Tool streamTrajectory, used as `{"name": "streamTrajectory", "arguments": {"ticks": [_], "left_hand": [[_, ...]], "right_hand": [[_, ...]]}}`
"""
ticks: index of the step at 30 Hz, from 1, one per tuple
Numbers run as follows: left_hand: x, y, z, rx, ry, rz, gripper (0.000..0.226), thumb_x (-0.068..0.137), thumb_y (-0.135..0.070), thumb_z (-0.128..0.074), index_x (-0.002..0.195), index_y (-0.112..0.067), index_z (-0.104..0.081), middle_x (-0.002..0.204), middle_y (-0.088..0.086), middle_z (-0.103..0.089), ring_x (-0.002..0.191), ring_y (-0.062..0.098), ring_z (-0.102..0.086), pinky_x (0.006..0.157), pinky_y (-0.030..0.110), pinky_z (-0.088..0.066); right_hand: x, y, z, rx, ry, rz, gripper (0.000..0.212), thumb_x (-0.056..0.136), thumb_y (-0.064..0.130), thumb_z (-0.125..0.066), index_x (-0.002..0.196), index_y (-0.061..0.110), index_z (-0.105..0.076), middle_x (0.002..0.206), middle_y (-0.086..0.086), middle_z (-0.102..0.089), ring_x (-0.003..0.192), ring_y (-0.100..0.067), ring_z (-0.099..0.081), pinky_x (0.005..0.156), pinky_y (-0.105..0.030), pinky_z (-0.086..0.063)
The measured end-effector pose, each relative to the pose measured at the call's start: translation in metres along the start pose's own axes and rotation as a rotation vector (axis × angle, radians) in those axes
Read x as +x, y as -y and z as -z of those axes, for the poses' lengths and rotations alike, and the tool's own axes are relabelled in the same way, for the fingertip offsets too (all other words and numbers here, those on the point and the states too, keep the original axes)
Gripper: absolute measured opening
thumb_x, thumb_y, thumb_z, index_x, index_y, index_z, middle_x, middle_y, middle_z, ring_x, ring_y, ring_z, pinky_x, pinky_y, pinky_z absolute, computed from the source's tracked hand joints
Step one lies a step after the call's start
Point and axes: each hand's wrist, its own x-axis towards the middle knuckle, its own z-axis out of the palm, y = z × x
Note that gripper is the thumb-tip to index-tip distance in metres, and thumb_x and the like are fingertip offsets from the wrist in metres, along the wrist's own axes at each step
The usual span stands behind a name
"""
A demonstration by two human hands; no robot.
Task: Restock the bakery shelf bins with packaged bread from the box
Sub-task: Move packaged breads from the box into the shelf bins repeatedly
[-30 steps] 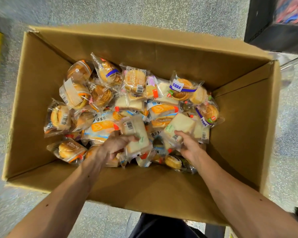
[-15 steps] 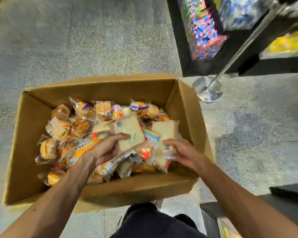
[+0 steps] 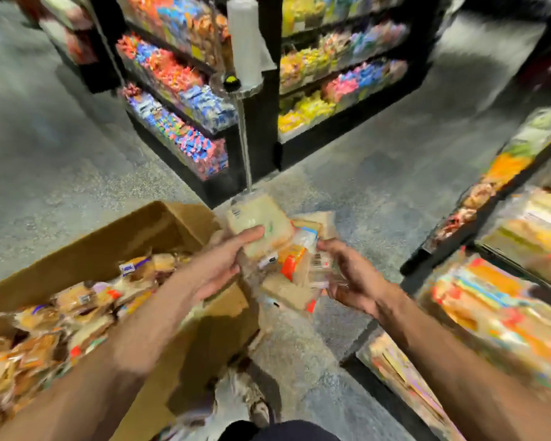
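Observation:
The open cardboard box [image 3: 109, 246] sits on the floor at lower left, full of packaged bread [image 3: 61, 313]. My left hand [image 3: 217, 265] grips a packet of white sliced bread [image 3: 261, 224], held up above the box's right corner. My right hand [image 3: 353, 278] grips a bunch of several bread packets [image 3: 303, 268] beside it. Both bundles touch in front of me, over the floor. The bakery shelf bins [image 3: 490, 307] with packaged bread stand at the right. The view is blurred by motion.
A black candy shelf unit [image 3: 258, 128] with colourful sweets stands ahead. A metal pole stand [image 3: 244, 135] with a plastic bag roll [image 3: 244, 39] rises just beyond my hands. Grey speckled floor [image 3: 45, 154] lies to the left and between the shelves.
Both hands have lifted their bread packets out of the box and carried them up and right. My view has swung up from the box toward the shelves.

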Motion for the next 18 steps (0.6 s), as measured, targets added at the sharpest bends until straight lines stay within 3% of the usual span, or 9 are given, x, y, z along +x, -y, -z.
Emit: {"name": "streamTrajectory", "arguments": {"ticks": [3, 5, 7, 9, 10, 12, 14, 16, 18], "left_hand": [[-0.017, 0.007, -0.085, 0.130, 0.073, -0.035, 0.081, 0.057, -0.039, -0.085, 0.130, -0.015, -0.058, 0.113, 0.008, -0.074, 0.101, 0.022, -0.070, 0.078, 0.033, -0.058], [-0.028, 0.014, -0.140, 0.211, 0.117, -0.080, 0.095, 0.047, -0.050, -0.093, 0.126, -0.013, -0.057, 0.110, 0.012, -0.073, 0.099, 0.026, -0.070, 0.073, 0.033, -0.053], [-0.043, 0.021, -0.194, 0.278, 0.201, -0.105, 0.073, 0.059, -0.051, -0.089, 0.111, -0.011, -0.056, 0.099, 0.012, -0.073, 0.091, 0.024, -0.069, 0.073, 0.037, -0.052], [-0.062, 0.029, -0.245, 0.339, 0.294, -0.121, 0.038, 0.080, -0.037, -0.079, 0.095, -0.015, -0.052, 0.073, 0.001, -0.071, 0.074, 0.014, -0.066, 0.079, 0.037, -0.053], [-0.072, 0.033, -0.268, 0.371, 0.325, -0.144, 0.032, 0.084, -0.033, -0.077, 0.090, -0.016, -0.051, 0.062, -0.004, -0.069, 0.068, 0.011, -0.064, 0.080, 0.036, -0.053], [-0.083, 0.042, -0.302, 0.430, 0.382, -0.178, 0.033, 0.082, -0.032, -0.079, 0.091, -0.017, -0.051, 0.057, -0.008, -0.067, 0.066, 0.009, -0.064, 0.079, 0.036, -0.054], [-0.087, 0.048, -0.327, 0.442, 0.431, -0.154, 0.045, 0.078, -0.036, -0.081, 0.104, -0.015, -0.051, 0.070, -0.006, -0.072, 0.075, 0.012, -0.068, 0.081, 0.036, -0.058], [-0.084, 0.053, -0.345, 0.415, 0.474, -0.098, 0.049, 0.079, -0.034, -0.081, 0.112, -0.013, -0.052, 0.089, 0.002, -0.072, 0.073, 0.010, -0.068, 0.063, 0.026, -0.057], [-0.081, 0.058, -0.362, 0.382, 0.503, -0.042, 0.041, 0.082, -0.027, -0.079, 0.106, -0.012, -0.050, 0.077, 0.003, -0.066, 0.054, 0.006, -0.063, 0.045, 0.019, -0.048]], "right_hand": [[-0.087, 0.005, 0.040, 0.107, -0.098, 0.145, 0.034, 0.079, 0.043, -0.058, 0.094, 0.019, -0.076, 0.086, -0.004, -0.075, 0.071, -0.018, -0.072, 0.062, -0.033, -0.059], [-0.142, 0.005, 0.061, 0.129, -0.171, 0.235, 0.045, 0.084, 0.058, -0.052, 0.095, 0.024, -0.080, 0.092, -0.004, -0.076, 0.076, -0.018, -0.072, 0.069, -0.034, -0.057], [-0.192, 0.006, 0.079, 0.143, -0.216, 0.321, 0.049, 0.080, 0.065, -0.060, 0.099, 0.026, -0.081, 0.102, -0.005, -0.076, 0.086, -0.021, -0.068, 0.078, -0.035, -0.054], [-0.235, 0.005, 0.090, 0.195, -0.239, 0.397, 0.044, 0.075, 0.057, -0.071, 0.098, 0.021, -0.082, 0.105, -0.007, -0.076, 0.092, -0.023, -0.066, 0.081, -0.034, -0.054], [-0.252, 0.003, 0.097, 0.236, -0.258, 0.425, 0.037, 0.078, 0.048, -0.068, 0.093, 0.018, -0.082, 0.102, -0.009, -0.076, 0.088, -0.022, -0.070, 0.078, -0.032, -0.056], [-0.279, -0.002, 0.115, 0.277, -0.314, 0.478, 0.033, 0.081, 0.038, -0.064, 0.094, 0.013, -0.081, 0.102, -0.011, -0.076, 0.083, -0.021, -0.073, 0.075, -0.031, -0.058], [-0.300, -0.009, 0.131, 0.303, -0.404, 0.500, 0.029, 0.085, 0.031, -0.063, 0.101, 0.010, -0.075, 0.097, -0.012, -0.076, 0.076, -0.021, -0.073, 0.070, -0.029, -0.059], [-0.313, -0.014, 0.148, 0.363, -0.478, 0.521, 0.020, 0.089, 0.021, -0.056, 0.097, 0.009, -0.069, 0.081, -0.011, -0.076, 0.064, -0.020, -0.072, 0.058, -0.028, -0.059], [-0.321, -0.019, 0.162, 0.418, -0.528, 0.535, 0.021, 0.082, 0.019, -0.057, 0.093, 0.008, -0.071, 0.080, -0.012, -0.075, 0.064, -0.023, -0.071, 0.063, -0.031, -0.057]]}}
